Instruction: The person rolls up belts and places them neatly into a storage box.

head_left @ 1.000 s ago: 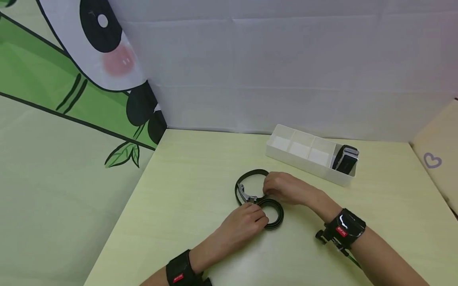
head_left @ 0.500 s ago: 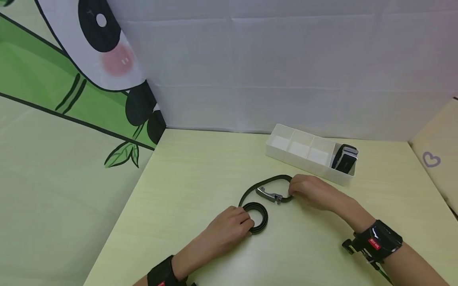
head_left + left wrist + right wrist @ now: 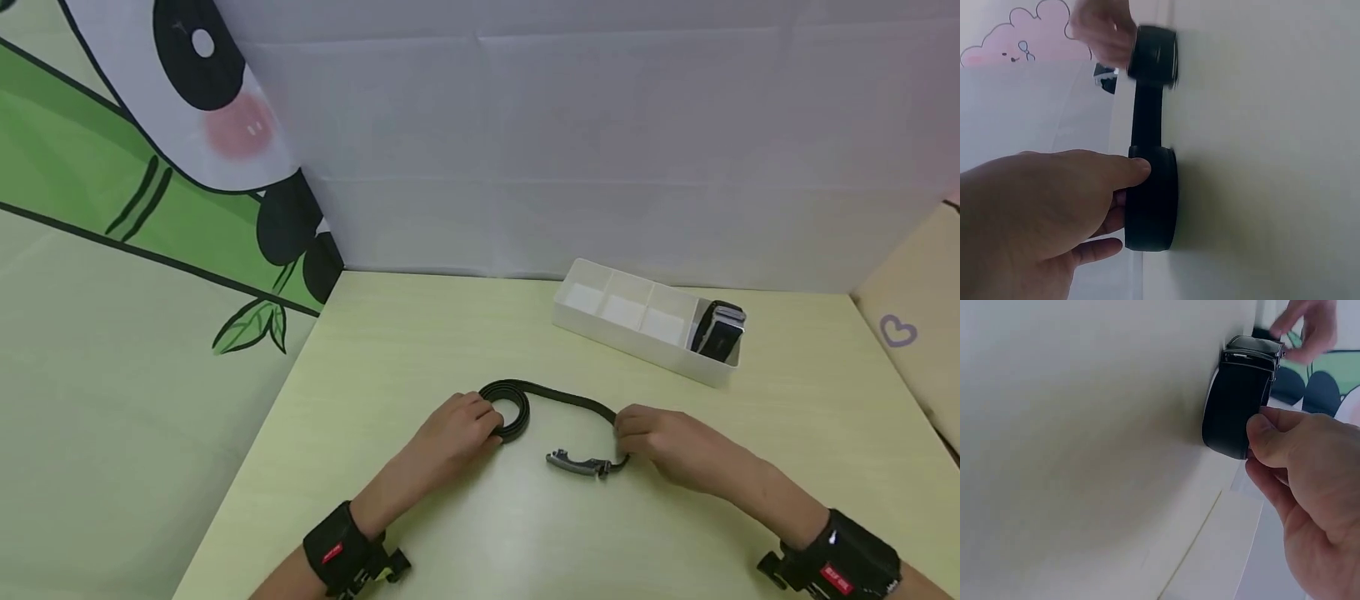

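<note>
A black belt stands on its edge on the table, partly rolled up. In the head view my left hand (image 3: pixel 459 427) grips the left side of its coil (image 3: pixel 521 417); the left wrist view shows the thumb lying on the coil's outer face (image 3: pixel 1150 209). From there the strap (image 3: pixel 558 393) runs rightward to my right hand (image 3: pixel 675 442), which pinches it near the buckle end. The silver-grey buckle (image 3: pixel 581 463) points back to the left, free of both hands. In the right wrist view, thumb and fingers hold the strap's bend (image 3: pixel 1232 412) close to the buckle (image 3: pixel 1254 349).
A white divided box (image 3: pixel 622 333) stands at the back of the table (image 3: pixel 420 333). Its rightmost compartment holds a black item with a silver part (image 3: pixel 720 331), perhaps another rolled belt. A grey-white cloth backs the table, and a pale panel with a heart stands at right.
The hands have moved apart, the right one rightward and nearer, drawing the buckle end away from the coil. The coil has shifted left with my left hand. The strap between is now longer.
</note>
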Tool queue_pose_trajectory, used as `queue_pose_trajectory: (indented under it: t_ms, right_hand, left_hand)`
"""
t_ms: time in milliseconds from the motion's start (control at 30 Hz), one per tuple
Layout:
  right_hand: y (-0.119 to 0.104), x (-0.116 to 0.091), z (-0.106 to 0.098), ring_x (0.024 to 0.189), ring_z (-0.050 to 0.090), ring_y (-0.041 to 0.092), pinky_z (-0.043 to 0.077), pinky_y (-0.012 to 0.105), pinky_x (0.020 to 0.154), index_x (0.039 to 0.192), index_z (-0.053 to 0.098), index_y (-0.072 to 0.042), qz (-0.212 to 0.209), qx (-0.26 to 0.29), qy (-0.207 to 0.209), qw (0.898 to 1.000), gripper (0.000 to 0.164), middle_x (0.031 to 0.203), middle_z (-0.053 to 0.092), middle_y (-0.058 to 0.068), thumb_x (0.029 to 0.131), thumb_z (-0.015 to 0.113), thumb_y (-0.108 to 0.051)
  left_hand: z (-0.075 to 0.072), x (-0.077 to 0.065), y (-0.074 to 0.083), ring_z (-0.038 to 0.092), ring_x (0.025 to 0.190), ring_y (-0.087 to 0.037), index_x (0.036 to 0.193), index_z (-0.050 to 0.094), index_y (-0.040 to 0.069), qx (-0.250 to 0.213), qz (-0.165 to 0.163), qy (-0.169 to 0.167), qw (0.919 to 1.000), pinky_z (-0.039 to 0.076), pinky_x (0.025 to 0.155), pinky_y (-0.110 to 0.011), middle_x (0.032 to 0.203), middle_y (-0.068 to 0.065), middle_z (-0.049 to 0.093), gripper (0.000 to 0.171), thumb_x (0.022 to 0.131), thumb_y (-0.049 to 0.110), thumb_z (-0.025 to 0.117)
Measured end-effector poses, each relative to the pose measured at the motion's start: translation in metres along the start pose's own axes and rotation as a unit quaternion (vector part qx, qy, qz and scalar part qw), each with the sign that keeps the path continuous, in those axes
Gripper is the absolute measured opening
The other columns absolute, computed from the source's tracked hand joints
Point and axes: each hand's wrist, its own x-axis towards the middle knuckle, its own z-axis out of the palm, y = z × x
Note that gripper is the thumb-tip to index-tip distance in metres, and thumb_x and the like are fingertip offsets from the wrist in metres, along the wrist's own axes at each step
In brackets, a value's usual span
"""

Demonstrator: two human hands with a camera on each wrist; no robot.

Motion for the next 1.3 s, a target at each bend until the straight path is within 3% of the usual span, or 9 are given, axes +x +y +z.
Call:
queue_pose_trajectory:
  t_ms: [167,367,600,800,933,1067,1200,1300]
  right_hand:
    - [-0.031,0.011,0.011,0.104,0.075,0.013,0.064,0.024,0.092,0.091,0.082,-0.017,-0.032,0.003,0.008,0.999,0.04,0.097,0.079,-0.009,0.074,0.085,0.02]
    - [-0.061,0.029,0.028,0.099,0.07,0.009,0.061,0.022,0.091,0.089,0.081,-0.02,-0.057,0.003,0.023,0.998,0.033,0.094,0.077,-0.012,0.083,0.082,0.013]
    - [-0.078,0.059,0.048,0.095,0.065,0.007,0.056,0.019,0.087,0.086,0.078,-0.021,-0.078,-0.015,0.072,0.994,0.028,0.091,0.075,-0.015,0.086,0.079,0.007]
    - [-0.085,0.073,0.059,0.095,0.066,0.008,0.058,0.022,0.089,0.09,0.08,-0.019,-0.056,-0.024,0.079,0.995,0.023,0.094,0.077,-0.013,0.091,0.08,0.004]
    - [-0.081,0.072,0.057,0.098,0.068,0.01,0.059,0.022,0.091,0.096,0.082,-0.017,-0.048,0.004,0.079,0.996,0.023,0.098,0.078,-0.01,0.093,0.079,0.005]
    - [-0.065,0.066,0.046,0.102,0.071,0.011,0.061,0.023,0.093,0.103,0.083,-0.013,-0.039,0.03,0.084,0.995,0.027,0.105,0.079,-0.006,0.086,0.085,0.008]
    - [-0.031,0.054,0.032,0.106,0.073,0.018,0.065,0.031,0.092,0.106,0.084,-0.007,0.031,-0.009,0.08,0.996,0.037,0.111,0.079,0.003,0.079,0.085,0.017]
    - [-0.006,0.043,0.027,0.108,0.075,0.022,0.067,0.035,0.089,0.11,0.084,-0.006,0.073,-0.055,0.06,0.994,0.038,0.115,0.077,0.009,0.081,0.085,0.019]
  left_hand:
    - [0.004,0.017,-0.01,0.072,0.1,-0.02,0.104,0.08,0.014,-0.018,-0.016,-0.01,0.9997,0.061,0.09,-0.035,0.101,0.0,0.079,0.017,0.097,0.024,0.092]
    - [0.01,0.036,-0.012,0.072,0.101,-0.021,0.103,0.079,0.014,-0.023,-0.009,-0.02,0.9995,0.061,0.09,-0.035,0.101,-0.001,0.08,0.013,0.1,0.022,0.089]
    - [0.015,0.054,-0.005,0.073,0.103,-0.02,0.1,0.079,0.015,-0.026,0.001,-0.031,0.9992,0.06,0.09,-0.034,0.101,0.001,0.081,0.012,0.101,0.024,0.087]
    - [0.014,0.06,0.0,0.073,0.104,-0.02,0.103,0.081,0.015,-0.048,0.002,-0.044,0.9979,0.06,0.092,-0.034,0.106,0.001,0.084,0.009,0.103,0.023,0.086]
    - [0.013,0.061,0.0,0.075,0.107,-0.02,0.104,0.082,0.016,-0.063,0.002,-0.053,0.9966,0.061,0.094,-0.035,0.11,0.001,0.085,0.007,0.103,0.022,0.085]
    - [0.013,0.061,-0.003,0.074,0.107,-0.019,0.102,0.081,0.017,-0.072,0.007,-0.058,0.9957,0.061,0.094,-0.035,0.109,0.003,0.085,0.006,0.102,0.021,0.085]
    - [0.014,0.063,-0.005,0.073,0.104,-0.019,0.102,0.081,0.016,-0.082,0.013,-0.06,0.9947,0.06,0.092,-0.034,0.107,0.004,0.084,0.006,0.102,0.021,0.085]
    - [0.014,0.063,-0.006,0.072,0.102,-0.019,0.103,0.082,0.016,-0.09,0.014,-0.061,0.9939,0.06,0.09,-0.034,0.105,0.004,0.085,0.006,0.101,0.02,0.086]
